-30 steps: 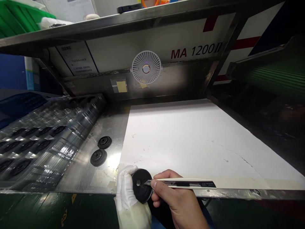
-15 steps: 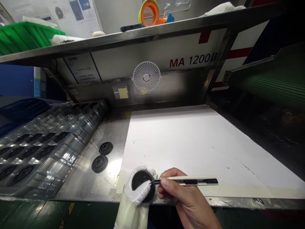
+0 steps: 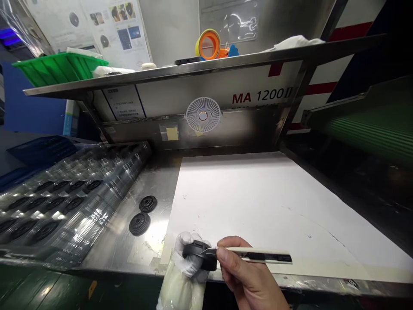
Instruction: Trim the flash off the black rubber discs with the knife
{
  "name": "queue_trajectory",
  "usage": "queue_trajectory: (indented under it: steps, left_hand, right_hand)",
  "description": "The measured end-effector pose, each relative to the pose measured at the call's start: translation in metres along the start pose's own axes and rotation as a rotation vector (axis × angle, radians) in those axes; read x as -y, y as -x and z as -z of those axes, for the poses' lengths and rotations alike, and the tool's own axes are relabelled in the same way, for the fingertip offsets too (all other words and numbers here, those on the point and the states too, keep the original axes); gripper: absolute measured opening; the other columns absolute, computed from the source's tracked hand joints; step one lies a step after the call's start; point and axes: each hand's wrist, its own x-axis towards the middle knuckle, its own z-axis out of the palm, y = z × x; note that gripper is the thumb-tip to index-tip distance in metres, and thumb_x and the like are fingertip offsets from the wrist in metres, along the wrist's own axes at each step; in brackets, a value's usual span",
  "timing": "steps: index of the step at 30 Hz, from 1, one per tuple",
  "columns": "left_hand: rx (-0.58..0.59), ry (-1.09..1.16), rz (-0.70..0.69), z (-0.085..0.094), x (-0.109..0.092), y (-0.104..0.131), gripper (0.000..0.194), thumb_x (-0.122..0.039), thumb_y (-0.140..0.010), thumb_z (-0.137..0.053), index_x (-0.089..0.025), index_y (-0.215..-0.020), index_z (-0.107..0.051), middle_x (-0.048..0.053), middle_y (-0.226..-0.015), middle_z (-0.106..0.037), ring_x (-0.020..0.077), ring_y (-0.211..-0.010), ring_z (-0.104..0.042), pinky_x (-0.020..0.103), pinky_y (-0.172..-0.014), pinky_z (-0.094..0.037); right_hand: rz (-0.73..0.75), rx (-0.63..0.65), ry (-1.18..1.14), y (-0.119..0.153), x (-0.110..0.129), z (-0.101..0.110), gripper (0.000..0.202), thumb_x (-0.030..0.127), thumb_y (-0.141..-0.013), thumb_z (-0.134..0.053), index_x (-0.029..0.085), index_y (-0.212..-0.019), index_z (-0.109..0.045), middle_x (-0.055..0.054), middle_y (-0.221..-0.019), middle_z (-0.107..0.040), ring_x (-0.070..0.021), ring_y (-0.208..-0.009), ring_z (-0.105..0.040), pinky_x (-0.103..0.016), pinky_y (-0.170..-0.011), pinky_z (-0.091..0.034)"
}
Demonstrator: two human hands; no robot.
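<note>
My left hand [image 3: 187, 262], in a white glove, holds a black round part [image 3: 200, 255] tilted on its side near the table's front edge. My right hand [image 3: 240, 267] is bare and closed around a white and black knife [image 3: 264, 255]. The knife's thin metal tip touches or nearly touches the part's edge; the exact contact is too small to tell. Two ribbed black discs, one nearer [image 3: 140, 224] and one farther [image 3: 148, 203], lie on the metal table to the left.
A clear plastic tray [image 3: 106, 206] with several black discs stands at the left. White sheet [image 3: 258, 206] covers the table's middle and right. Behind are a small round fan [image 3: 203, 114] and a metal shelf [image 3: 155, 76] bearing a green bin [image 3: 61, 69] and tape [image 3: 209, 44].
The black part has turned from facing up to an edge-on tilt in my left hand. My right hand and the knife have shifted slightly with it. The camera view has tilted up a little.
</note>
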Motion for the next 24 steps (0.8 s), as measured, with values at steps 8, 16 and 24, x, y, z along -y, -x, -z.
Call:
queue_trajectory:
  steps: [8, 16, 24]
  left_hand:
    - [-0.04, 0.022, 0.07, 0.004, 0.002, 0.004, 0.022, -0.029, -0.071, -0.071, -0.023, -0.09, -0.062, 0.002, -0.077, -0.06, 0.0192, -0.073, -0.06, 0.034, -0.068, -0.05]
    - [-0.005, 0.028, 0.073, 0.005, 0.003, -0.002, 0.023, -0.033, -0.075, -0.068, -0.018, -0.089, -0.058, 0.002, -0.076, -0.059, 0.0152, -0.068, -0.057, 0.033, -0.062, -0.051]
    - [0.055, 0.124, 0.133, 0.0, 0.006, -0.011, 0.05, -0.024, -0.044, -0.089, -0.022, -0.076, -0.05, -0.005, -0.063, -0.055, 0.0114, -0.051, -0.053, 0.025, -0.048, -0.046]
  right_hand:
    - [0.044, -0.023, 0.019, 0.002, -0.003, -0.004, 0.031, 0.044, -0.065, -0.078, 0.017, -0.077, -0.066, 0.003, -0.051, -0.047, -0.0091, -0.051, -0.037, -0.022, -0.05, -0.027]
    - [0.046, 0.052, 0.119, 0.006, 0.0, 0.0, 0.034, 0.046, -0.064, -0.078, 0.016, -0.073, -0.065, 0.003, -0.048, -0.048, -0.0087, -0.049, -0.04, -0.022, -0.05, -0.028]
    - [-0.007, 0.159, 0.025, 0.001, 0.025, -0.004, 0.025, 0.035, -0.066, -0.079, 0.017, -0.071, -0.063, 0.004, -0.053, -0.049, -0.009, -0.053, -0.041, -0.022, -0.052, -0.031]
